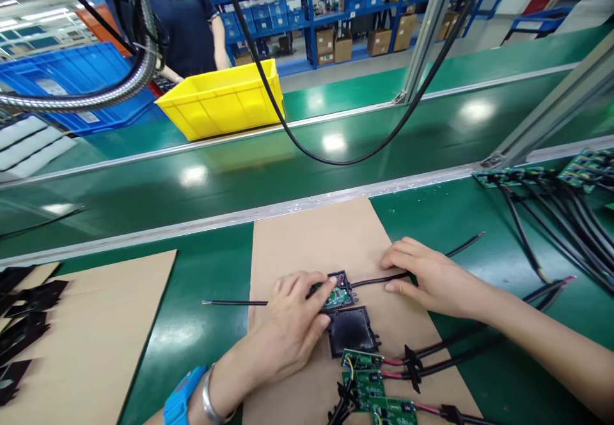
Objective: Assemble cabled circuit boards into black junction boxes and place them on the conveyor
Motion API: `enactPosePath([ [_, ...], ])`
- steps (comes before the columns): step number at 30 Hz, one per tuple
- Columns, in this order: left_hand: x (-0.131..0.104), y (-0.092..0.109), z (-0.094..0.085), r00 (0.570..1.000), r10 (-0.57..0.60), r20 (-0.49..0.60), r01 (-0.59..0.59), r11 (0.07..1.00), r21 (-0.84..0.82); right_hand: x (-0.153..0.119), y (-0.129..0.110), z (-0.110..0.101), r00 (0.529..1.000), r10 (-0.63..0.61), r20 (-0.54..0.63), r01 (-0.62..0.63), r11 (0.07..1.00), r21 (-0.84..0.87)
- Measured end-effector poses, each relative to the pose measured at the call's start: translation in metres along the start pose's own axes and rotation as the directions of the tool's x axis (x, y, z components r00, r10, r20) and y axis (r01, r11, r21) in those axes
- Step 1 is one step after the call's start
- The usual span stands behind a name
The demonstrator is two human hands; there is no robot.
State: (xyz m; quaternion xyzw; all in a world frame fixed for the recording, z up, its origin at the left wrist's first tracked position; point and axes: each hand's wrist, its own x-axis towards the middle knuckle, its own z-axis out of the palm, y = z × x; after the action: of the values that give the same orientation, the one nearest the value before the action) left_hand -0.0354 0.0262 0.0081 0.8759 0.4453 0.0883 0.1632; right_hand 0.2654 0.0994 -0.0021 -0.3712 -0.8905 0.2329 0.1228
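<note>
My left hand (300, 313) presses its fingertips on a small green circuit board (339, 294) seated in a black plastic housing on a cardboard sheet (311, 239). A black cable (235, 302) sticks out to the left from beneath that hand. My right hand (422, 275) is over another black cable (374, 280) leaving the housing's right side; its thumb and fingers are apart around the cable, with no clear grip. Just below the housing lies a black square half-shell (352, 331).
Wired green boards (364, 383) lie at the front of the cardboard. More boards with cables (522, 177) are at the right. Black parts (29, 323) rest on another cardboard sheet at left. Beyond stand a yellow bin (225, 102), a blue crate (71, 80) and a person (185, 29). A black cable (336, 162) hangs ahead.
</note>
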Motion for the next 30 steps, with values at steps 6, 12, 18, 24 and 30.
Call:
enactPosePath([
  [6, -0.024, -0.034, -0.008, 0.984, -0.157, -0.086, 0.148, 0.984, -0.1, 0.0, 0.009, 0.004, 0.997, -0.069, -0.034, 0.068, 0.997, -0.03],
  [12, -0.02, -0.044, -0.004, 0.976, -0.169, -0.134, 0.163, 0.985, -0.055, 0.005, 0.006, 0.005, 0.992, -0.093, -0.081, 0.089, 0.995, -0.054],
  [18, 0.059, -0.1, -0.057, 0.93, -0.185, -0.318, 0.229, 0.968, 0.104, 0.091, 0.031, -0.041, 0.976, -0.045, -0.213, -0.004, 0.975, -0.222],
  [24, 0.129, -0.132, -0.067, 0.892, -0.256, -0.373, 0.31, 0.946, 0.091, 0.168, 0.05, -0.082, 0.965, 0.095, -0.246, -0.151, 0.963, -0.222],
  [30, 0.049, -0.05, -0.025, 0.978, -0.163, -0.132, 0.148, 0.981, -0.122, 0.063, -0.031, -0.04, 0.991, -0.024, 0.13, 0.028, 0.999, -0.03],
])
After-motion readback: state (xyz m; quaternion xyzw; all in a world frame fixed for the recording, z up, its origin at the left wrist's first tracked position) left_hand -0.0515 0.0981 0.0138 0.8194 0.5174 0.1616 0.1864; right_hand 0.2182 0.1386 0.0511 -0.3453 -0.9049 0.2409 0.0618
